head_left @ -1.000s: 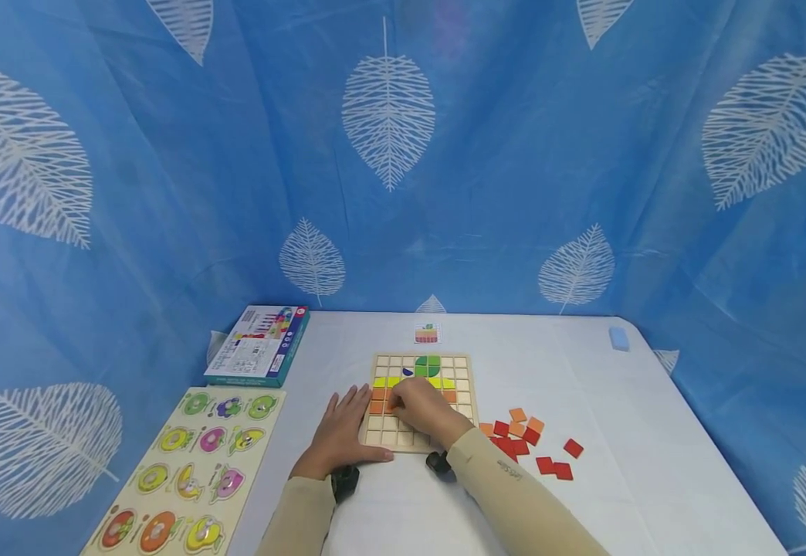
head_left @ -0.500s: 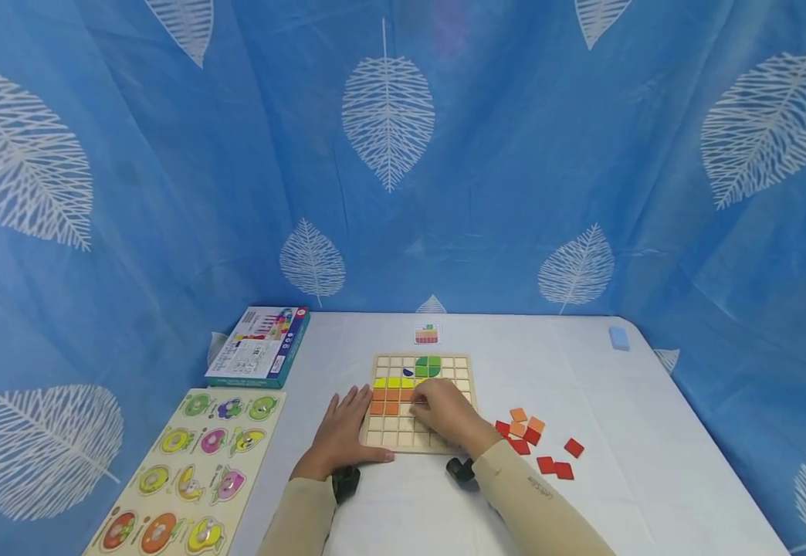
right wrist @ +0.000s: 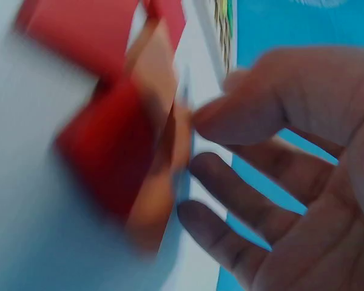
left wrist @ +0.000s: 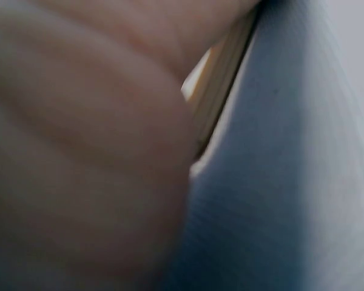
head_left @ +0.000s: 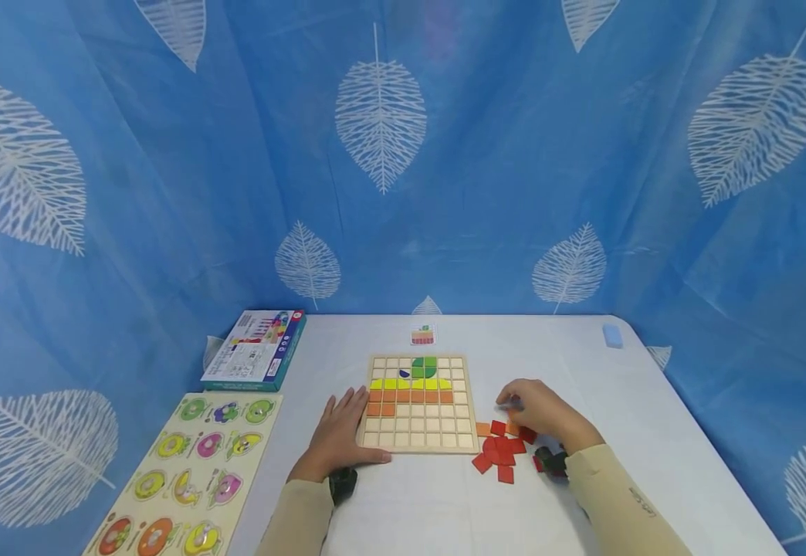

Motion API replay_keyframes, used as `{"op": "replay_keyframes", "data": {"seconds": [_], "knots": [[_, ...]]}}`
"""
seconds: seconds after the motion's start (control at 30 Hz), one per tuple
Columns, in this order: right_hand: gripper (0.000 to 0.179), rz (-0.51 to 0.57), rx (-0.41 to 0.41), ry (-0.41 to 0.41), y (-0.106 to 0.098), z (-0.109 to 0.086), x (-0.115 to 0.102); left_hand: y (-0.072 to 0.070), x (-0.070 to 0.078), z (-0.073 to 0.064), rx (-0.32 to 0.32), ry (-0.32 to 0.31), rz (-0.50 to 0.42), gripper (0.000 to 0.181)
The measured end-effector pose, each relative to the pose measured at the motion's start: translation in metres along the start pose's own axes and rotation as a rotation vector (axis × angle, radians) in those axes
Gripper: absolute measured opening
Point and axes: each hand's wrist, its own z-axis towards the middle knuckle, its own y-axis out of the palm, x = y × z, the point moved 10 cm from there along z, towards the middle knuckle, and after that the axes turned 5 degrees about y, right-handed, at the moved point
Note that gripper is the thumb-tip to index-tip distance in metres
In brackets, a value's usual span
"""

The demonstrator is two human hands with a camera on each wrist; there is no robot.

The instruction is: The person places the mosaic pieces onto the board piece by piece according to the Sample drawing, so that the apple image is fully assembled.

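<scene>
The wooden grid board [head_left: 420,439] lies on the table in the head view. Yellow pieces, orange squares [head_left: 413,396], green pieces [head_left: 424,367] and a small blue piece [head_left: 404,374] sit in its cells. My left hand [head_left: 336,439] rests along the board's left side, thumb at its lower left corner; the left wrist view is mostly filled by this hand. My right hand [head_left: 545,411] is over the loose tiles right of the board. In the right wrist view its fingertips are close beside orange tiles [right wrist: 155,203] and red tiles [right wrist: 112,148], which are blurred; no tile is clearly gripped.
A small pattern card [head_left: 423,334] lies behind the board. At the left are a puzzle box [head_left: 253,350] and a fruit and vegetable board [head_left: 194,463]. Loose red tiles [head_left: 506,474] lie right of the grid board. A light blue block [head_left: 612,336] sits at the far right.
My right hand has left the board and moved right to the loose tiles. More of the board and its complete upper orange row now show. My left hand has stayed in place.
</scene>
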Motion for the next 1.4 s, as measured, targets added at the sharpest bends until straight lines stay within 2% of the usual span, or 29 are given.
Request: {"op": "replay_keyframes", "data": {"seconds": [0.13, 0.27, 0.5, 0.77, 0.93, 1.1, 1.27, 1.4], "knots": [[0.028, 0.050, -0.027, 0.018, 0.000, -0.007, 0.018, 0.003, -0.003, -0.001, -0.013, -0.007, 0.005, 0.138], [0.028, 0.088, -0.023, 0.006, 0.000, -0.011, 0.022, 0.002, -0.002, -0.001, -0.008, -0.003, 0.014, 0.138], [0.029, 0.101, -0.004, 0.001, -0.001, -0.013, 0.024, 0.001, 0.002, 0.000, 0.000, 0.007, 0.007, 0.137], [0.021, 0.088, 0.038, -0.031, -0.004, -0.011, 0.019, -0.002, 0.003, 0.000, 0.018, 0.016, 0.009, 0.135], [0.019, 0.069, 0.074, -0.031, -0.007, -0.009, 0.017, 0.000, 0.002, -0.001, 0.003, 0.007, -0.002, 0.136], [0.018, 0.065, 0.107, -0.094, -0.008, -0.005, -0.004, 0.001, 0.001, 0.001, -0.008, -0.003, 0.008, 0.137], [0.019, 0.081, 0.081, -0.179, 0.001, -0.001, -0.046, -0.002, 0.002, 0.001, 0.006, 0.020, 0.018, 0.137], [0.018, 0.090, 0.047, -0.277, 0.014, 0.000, -0.078, 0.001, 0.000, 0.000, -0.008, 0.002, 0.006, 0.138]]}}
